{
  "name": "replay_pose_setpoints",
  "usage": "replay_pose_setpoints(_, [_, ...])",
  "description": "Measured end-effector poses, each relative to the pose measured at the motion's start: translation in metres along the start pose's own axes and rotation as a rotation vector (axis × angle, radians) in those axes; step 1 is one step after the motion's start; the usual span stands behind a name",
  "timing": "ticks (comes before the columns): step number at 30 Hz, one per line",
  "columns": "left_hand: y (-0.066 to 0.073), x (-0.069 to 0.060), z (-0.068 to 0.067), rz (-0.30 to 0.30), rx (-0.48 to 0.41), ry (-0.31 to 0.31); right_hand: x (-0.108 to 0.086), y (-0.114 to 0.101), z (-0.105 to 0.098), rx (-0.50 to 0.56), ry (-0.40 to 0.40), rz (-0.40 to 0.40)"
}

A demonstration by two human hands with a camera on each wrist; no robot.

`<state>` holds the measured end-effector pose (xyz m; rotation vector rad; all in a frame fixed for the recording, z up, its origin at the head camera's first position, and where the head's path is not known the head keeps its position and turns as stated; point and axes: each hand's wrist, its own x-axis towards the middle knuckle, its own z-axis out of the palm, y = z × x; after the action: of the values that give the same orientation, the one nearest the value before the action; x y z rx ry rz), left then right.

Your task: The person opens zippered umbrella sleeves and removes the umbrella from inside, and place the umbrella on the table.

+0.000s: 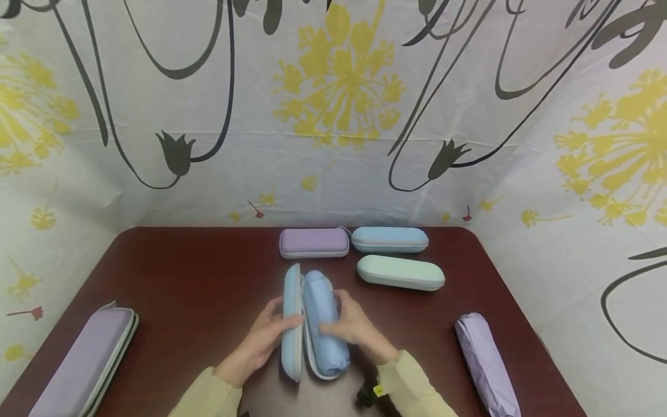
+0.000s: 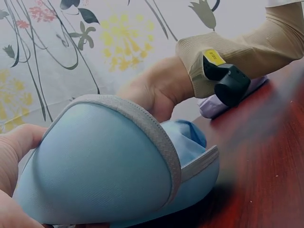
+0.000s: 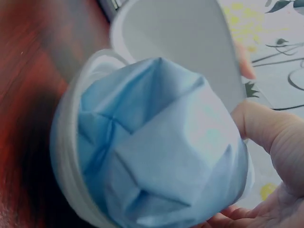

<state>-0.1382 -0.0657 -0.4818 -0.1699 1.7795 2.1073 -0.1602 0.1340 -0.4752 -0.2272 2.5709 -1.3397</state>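
A light blue zip case stands open like a book at the near middle of the table, its grey-white inner lid visible in the right wrist view. My left hand grips the lid half, thumb across its edge. In the other half lies a folded light blue umbrella, its crumpled fabric end filling the right wrist view. My right hand holds the umbrella from the right, thumb over its top. Its other fingers are partly hidden, so whether they also hold the case rim is unclear.
At the back of the dark red table lie a purple case, a blue case and a mint green case. A larger purple case is at left, a folded purple umbrella at right. Patterned cloth hangs behind.
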Motion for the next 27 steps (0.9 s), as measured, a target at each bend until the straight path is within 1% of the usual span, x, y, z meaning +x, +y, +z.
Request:
replay_pose_setpoints(3, [-0.002,-0.002,-0.001,0.002,0.005,0.003,-0.004,0.0,-0.006,0.097,0.026,-0.002])
replay_pose_setpoints(7, [-0.004,-0.005,-0.004,0.002,0.011,0.015,-0.011,-0.002,-0.015,0.234,0.035,0.004])
replay_pose_setpoints(10, [-0.004,-0.007,-0.008,0.002,0.02,0.024,-0.015,-0.002,-0.022,0.285,0.033,0.017])
replay_pose_setpoints(12, [-0.004,-0.009,-0.011,0.001,0.041,0.034,-0.019,0.0,-0.028,0.272,0.048,0.025])
replay_pose_setpoints(14, [-0.003,-0.011,-0.015,-0.009,0.07,0.047,-0.023,0.005,-0.033,0.237,0.073,0.041])
replay_pose_setpoints(17, [-0.002,-0.016,-0.025,-0.029,0.125,0.076,-0.031,0.018,-0.044,0.181,0.108,0.058])
replay_pose_setpoints(22, [0.002,-0.028,-0.051,-0.075,0.201,0.137,-0.053,0.049,-0.063,0.137,0.164,0.079])
replay_pose_setpoints(23, [0.004,-0.031,-0.057,-0.086,0.219,0.148,-0.059,0.054,-0.068,0.128,0.177,0.094])
replay_pose_setpoints(27, [0.009,-0.04,-0.081,-0.138,0.3,0.188,-0.08,0.074,-0.085,0.031,0.205,0.166])
